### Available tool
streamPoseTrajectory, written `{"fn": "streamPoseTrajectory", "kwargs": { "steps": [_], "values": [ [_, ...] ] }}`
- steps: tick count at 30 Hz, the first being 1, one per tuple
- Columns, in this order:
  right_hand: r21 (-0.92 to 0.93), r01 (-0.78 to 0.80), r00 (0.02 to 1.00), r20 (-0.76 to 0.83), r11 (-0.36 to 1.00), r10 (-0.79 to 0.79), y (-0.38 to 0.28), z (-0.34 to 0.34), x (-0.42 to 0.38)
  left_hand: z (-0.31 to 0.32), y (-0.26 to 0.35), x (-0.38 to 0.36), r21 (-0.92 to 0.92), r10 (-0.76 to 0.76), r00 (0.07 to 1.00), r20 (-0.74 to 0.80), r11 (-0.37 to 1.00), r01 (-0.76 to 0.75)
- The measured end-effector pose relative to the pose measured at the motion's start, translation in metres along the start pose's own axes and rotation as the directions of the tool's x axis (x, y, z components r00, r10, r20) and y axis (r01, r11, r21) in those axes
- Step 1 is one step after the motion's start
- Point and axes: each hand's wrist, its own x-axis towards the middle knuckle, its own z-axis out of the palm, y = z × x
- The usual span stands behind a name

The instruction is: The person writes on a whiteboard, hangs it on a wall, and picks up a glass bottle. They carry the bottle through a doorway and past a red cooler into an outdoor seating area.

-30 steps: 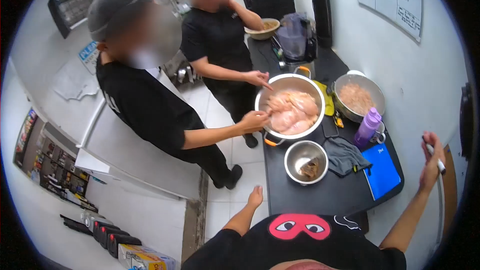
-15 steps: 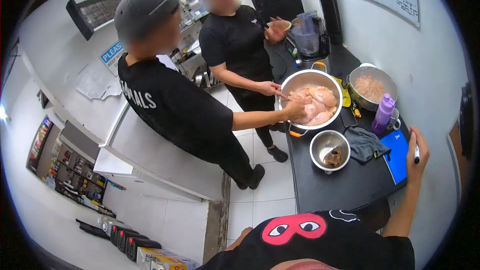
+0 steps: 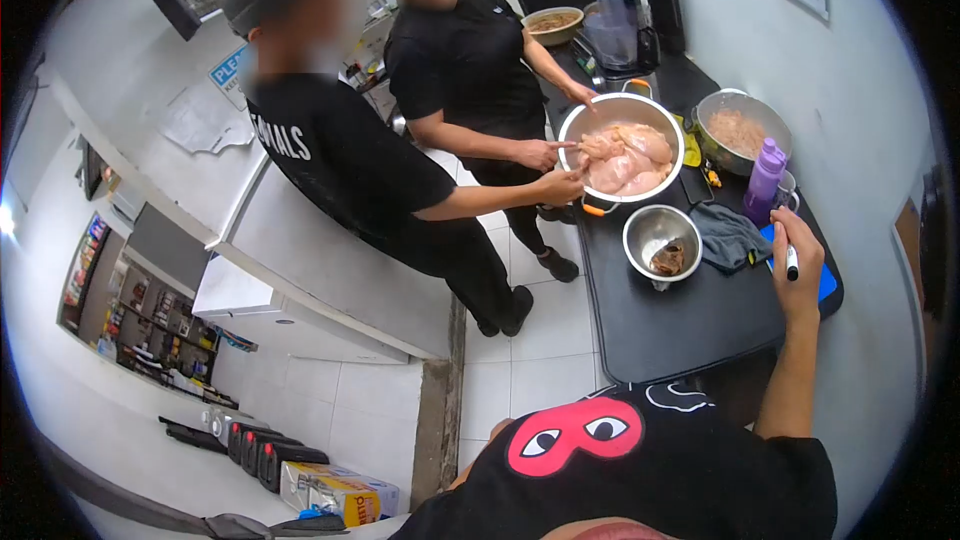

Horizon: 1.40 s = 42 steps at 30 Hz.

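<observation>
The right hand (image 3: 797, 265) is clenched round a marker (image 3: 791, 262), held upright over the blue board (image 3: 825, 285) at the table's (image 3: 680, 330) right edge; light, stiff and smooth, it is best pinched mid-barrel, while the left hand is barely visible, its grip untellable.

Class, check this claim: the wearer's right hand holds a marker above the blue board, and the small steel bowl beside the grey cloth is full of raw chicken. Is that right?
Not quite. The head view shows the right hand holding the marker above the blue board, but the small steel bowl beside the grey cloth holds only a small brown scrap. The raw chicken fills the large pot.
</observation>
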Motion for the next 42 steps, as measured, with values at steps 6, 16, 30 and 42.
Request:
{"fn": "streamPoseTrajectory", "kwargs": {
  "steps": [6,16,30,42],
  "values": [
    [-0.029,0.0,1.0,0.006,1.0,0.001,0.003,-0.016,-0.027,0.019,-0.037,-0.026,0.07,0.021,0.997,0.073,0.997,-0.026],
    [-0.033,-0.01,0.998,0.067,0.999,0.012,-0.004,-0.019,-0.06,0.01,-0.031,-0.011,-0.002,0.024,0.996,-0.088,1.0,-0.025],
    [0.053,-0.052,0.959,0.282,0.997,0.035,0.034,0.017,-0.02,0.057,0.0,-0.016,-0.062,-0.044,0.999,0.018,0.997,0.045],
    [-0.264,-0.239,0.525,0.774,0.935,0.353,0.146,0.059,-0.046,0.05,0.064,0.021,-0.068,-0.03,1.0,0.008,0.997,0.03]
  ]
}}
